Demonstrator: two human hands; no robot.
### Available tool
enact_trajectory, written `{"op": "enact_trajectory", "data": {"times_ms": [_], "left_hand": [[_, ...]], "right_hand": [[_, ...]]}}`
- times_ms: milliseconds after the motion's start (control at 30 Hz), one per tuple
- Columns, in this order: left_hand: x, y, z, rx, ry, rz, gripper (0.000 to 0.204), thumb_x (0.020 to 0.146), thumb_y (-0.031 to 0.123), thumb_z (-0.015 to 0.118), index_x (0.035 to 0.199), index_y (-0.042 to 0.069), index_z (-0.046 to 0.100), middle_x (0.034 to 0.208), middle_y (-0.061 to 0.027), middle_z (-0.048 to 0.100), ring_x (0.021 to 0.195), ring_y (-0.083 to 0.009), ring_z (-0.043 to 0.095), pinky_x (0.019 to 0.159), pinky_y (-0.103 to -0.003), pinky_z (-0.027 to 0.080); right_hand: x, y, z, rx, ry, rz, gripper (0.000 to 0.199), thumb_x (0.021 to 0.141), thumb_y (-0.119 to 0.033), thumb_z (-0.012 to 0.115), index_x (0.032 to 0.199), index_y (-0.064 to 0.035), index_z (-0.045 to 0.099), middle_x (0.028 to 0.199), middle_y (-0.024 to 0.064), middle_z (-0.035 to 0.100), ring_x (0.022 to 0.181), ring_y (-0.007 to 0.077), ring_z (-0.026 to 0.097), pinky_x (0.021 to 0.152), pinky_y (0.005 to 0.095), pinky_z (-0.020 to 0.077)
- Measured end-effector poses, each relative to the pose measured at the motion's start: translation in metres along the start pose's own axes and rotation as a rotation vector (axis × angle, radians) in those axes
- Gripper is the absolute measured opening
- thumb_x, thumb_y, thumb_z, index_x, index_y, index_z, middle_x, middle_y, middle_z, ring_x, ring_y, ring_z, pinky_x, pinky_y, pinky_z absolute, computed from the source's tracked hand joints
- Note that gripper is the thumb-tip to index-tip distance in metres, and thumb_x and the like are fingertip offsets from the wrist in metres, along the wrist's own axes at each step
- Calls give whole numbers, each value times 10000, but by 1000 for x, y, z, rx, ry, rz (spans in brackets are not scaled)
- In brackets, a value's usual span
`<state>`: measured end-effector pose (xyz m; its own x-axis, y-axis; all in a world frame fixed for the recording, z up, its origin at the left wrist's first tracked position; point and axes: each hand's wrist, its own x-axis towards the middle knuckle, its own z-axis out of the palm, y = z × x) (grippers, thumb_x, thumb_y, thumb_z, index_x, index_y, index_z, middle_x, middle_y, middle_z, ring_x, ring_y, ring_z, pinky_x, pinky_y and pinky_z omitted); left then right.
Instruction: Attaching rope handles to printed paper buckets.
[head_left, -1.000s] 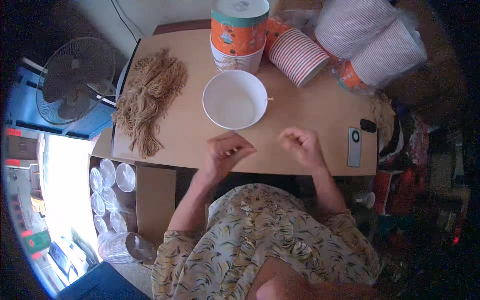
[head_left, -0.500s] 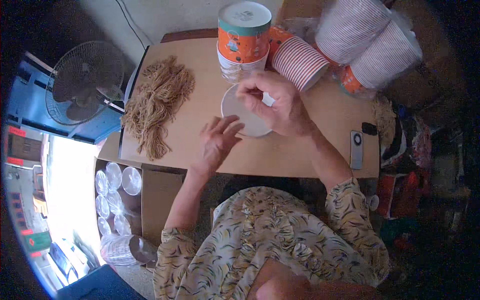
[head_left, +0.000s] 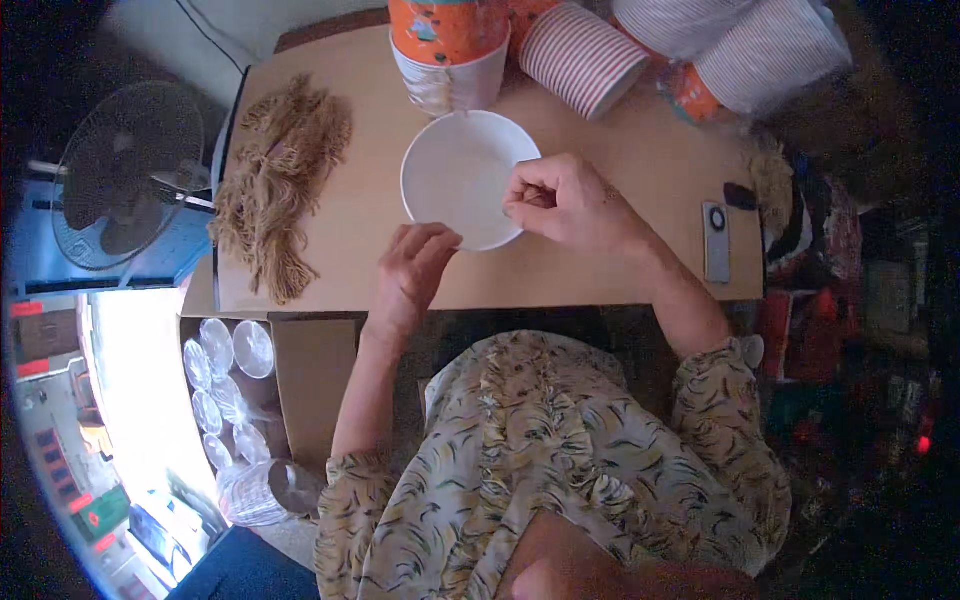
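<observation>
Pinching the white bowl (head_left: 465, 178) at its near-right rim, the right hand (head_left: 565, 203) sits closer than the left hand (head_left: 415, 268) (loosely curled, holding nothing, at the near rim).

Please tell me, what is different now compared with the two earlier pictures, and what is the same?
Both hands moved from the near table edge up to the white bowl. The right hand first reached over the bowl, then drew back to its right rim, fingers pinched there. The left hand came forward to the near rim. The bowl kept its place. The heap of brown fibres, the striped cups and the fan stayed as they were.
</observation>
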<state>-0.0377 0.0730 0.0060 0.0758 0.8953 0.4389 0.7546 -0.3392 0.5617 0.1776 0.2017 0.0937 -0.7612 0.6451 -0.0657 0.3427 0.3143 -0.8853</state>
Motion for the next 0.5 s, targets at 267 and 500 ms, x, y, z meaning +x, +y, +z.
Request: {"op": "enact_trajectory", "data": {"times_ms": [267, 500], "left_hand": [[-32, 35, 21, -4, 80, -50, 283, 718, -60, 705, 968, 73, 691, 980, -78, 689, 859, -263, 654, 717, -361, 553], [-42, 35, 29, -6, 92, -82, 260, 741, -47, 709, 961, 90, 704, 985, -62, 691, 858, -253, 655, 705, -361, 554]], "right_hand": [[-6, 14, 16, -119, -216, 60, 135, 737, -111, 686, 746, 12, 629, 669, 115, 647, 612, 183, 622, 600, 356, 499], [-11, 13, 29, -205, -240, 38, 107, 774, -46, 649, 718, 12, 578, 584, 81, 558, 542, 145, 517, 550, 336, 441]]}}
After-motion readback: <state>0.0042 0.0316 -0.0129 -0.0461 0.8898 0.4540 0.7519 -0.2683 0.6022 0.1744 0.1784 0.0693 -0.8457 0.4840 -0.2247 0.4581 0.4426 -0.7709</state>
